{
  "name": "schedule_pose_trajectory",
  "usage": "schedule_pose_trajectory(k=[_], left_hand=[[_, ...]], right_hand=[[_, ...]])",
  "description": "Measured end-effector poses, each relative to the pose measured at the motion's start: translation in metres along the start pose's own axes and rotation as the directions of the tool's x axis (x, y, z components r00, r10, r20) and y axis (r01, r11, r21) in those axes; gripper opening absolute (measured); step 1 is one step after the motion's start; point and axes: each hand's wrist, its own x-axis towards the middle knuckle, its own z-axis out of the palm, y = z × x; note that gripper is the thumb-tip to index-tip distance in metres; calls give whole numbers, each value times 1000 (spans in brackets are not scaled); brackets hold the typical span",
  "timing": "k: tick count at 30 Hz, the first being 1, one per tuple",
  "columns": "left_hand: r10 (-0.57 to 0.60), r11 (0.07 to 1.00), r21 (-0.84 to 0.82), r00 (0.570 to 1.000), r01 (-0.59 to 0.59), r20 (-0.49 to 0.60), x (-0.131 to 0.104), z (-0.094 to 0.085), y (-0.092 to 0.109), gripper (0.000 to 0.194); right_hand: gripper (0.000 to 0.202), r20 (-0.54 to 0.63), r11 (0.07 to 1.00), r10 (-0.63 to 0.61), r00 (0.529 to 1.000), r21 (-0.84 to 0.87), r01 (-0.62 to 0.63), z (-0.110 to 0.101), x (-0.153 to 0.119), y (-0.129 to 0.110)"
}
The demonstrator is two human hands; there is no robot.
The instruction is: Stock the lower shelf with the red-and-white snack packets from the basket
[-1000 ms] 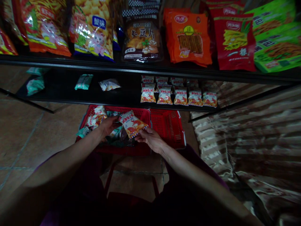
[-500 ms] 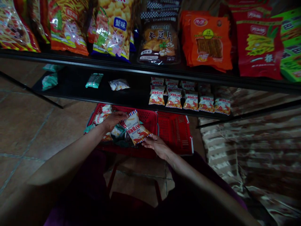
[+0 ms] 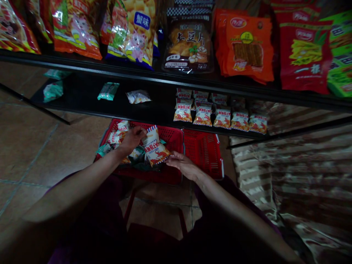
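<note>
A white and orange snack bag (image 3: 156,149) with red lettering and a striped edge hangs tilted over the red basket (image 3: 180,146). My left hand (image 3: 133,140) has its fingers pinched at the bag's upper left edge. At its lower right corner, my right hand (image 3: 183,165) grips the bag between thumb and fingers. Beneath and beside it, more small bags lie in the basket, among them white and orange bags (image 3: 117,137) and a green bag (image 3: 103,149). My left hand partly covers this pile.
Several small orange bags (image 3: 203,113) stand in rows on the lower black shelf (image 3: 162,110). Green bags (image 3: 108,91) and a white bag (image 3: 138,96) lie farther left. Above, the upper shelf edge (image 3: 165,77) carries large snack bags. A second red basket section (image 3: 202,150) adjoins on the right.
The held bag has turned more upright and shifted slightly left. Both hands moved a little left with it. The view has shifted slightly.
</note>
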Motion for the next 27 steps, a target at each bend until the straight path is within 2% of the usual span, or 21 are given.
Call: schedule_pose_trajectory(k=[4,8,11,15,19,21,24,27], left_hand=[[31,996,83,999,-33,31,-2,2,0,10],[26,992,115,985,-46,171,-9,15,3,11],[18,991,127,977,-46,211,-14,27,6,12],[11,987,152,970,-49,244,-14,37,6,13],[-12,988,154,962,-31,274,-13,42,4,13],[-13,993,115,963,-18,268,-14,45,6,14],[-22,999,-25,979,28,203,-21,49,8,15],[-173,950,-234,972,208,161,-29,54,6,21]], right_hand=[[34,-94,997,-79,993,-15,77,-4,1,-18],[32,-154,992,-103,983,54,113,4,2,-31],[32,-151,984,-110,982,120,129,11,4,-31],[35,-84,989,-65,994,130,76,14,6,-25],[35,-153,991,-55,987,113,73,12,5,-20],[33,-190,990,-73,979,108,95,11,4,-21],[32,-263,980,-99,960,143,140,7,3,-25],[32,-368,957,-137,920,191,219,0,4,-30]])
